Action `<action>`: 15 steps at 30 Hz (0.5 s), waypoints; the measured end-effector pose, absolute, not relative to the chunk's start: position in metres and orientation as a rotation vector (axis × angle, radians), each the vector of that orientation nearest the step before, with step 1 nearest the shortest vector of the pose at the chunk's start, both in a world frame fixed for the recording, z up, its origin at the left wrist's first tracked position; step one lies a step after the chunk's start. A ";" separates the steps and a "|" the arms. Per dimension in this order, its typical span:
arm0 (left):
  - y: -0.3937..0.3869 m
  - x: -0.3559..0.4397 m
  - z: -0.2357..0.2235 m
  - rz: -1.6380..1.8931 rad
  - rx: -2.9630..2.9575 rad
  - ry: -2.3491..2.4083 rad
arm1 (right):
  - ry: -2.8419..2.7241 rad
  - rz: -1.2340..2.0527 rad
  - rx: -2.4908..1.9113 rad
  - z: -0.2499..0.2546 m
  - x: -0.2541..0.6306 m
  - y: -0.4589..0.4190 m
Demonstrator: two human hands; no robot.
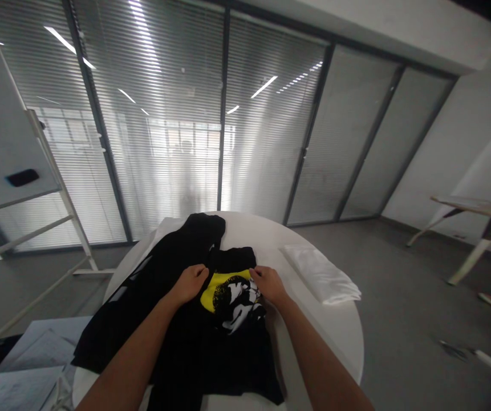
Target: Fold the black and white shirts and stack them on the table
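A black T-shirt (232, 359) with a yellow, white and black print lies partly folded on the round white table (266, 228). My left hand (191, 282) is closed in a pinch on the shirt at the left of the print. On the right side of the print, my right hand (267, 281) pinches the shirt's edge. Other black cloth (142, 285) spreads over the table's left half, beside and partly under my left forearm. Where the black cloth and the shirt meet, I cannot tell their edges apart.
A folded white cloth (320, 271) lies on the table's right side. Papers (27, 354) sit at the lower left. A whiteboard stand (72, 214) is on the left, glass partitions with blinds (177, 114) stand behind, and a wooden-topped table (480, 206) is at the right.
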State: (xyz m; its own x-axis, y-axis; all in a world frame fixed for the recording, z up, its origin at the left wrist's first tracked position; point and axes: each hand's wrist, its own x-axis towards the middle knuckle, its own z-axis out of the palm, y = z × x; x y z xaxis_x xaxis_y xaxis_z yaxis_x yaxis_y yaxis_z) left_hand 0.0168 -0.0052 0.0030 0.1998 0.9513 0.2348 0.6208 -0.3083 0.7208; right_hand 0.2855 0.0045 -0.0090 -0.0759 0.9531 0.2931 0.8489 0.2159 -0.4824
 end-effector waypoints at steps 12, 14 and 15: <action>0.032 0.034 0.022 0.721 1.790 1.571 | -1.871 0.384 -1.658 -0.003 0.286 0.002; 0.043 0.042 0.019 0.658 1.772 1.641 | -1.838 0.397 -1.689 -0.001 0.286 0.000; 0.047 0.046 0.017 0.662 1.766 1.671 | -1.824 0.393 -1.728 0.000 0.286 -0.001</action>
State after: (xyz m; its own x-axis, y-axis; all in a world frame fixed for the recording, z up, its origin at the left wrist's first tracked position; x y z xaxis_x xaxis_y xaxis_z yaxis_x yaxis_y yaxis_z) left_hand 0.0460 0.0472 0.0171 0.0773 0.9956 -0.0527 0.6896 -0.0152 0.7240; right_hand 0.2862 -0.0007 0.0003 0.0174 0.9770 0.2123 0.8029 0.1129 -0.5853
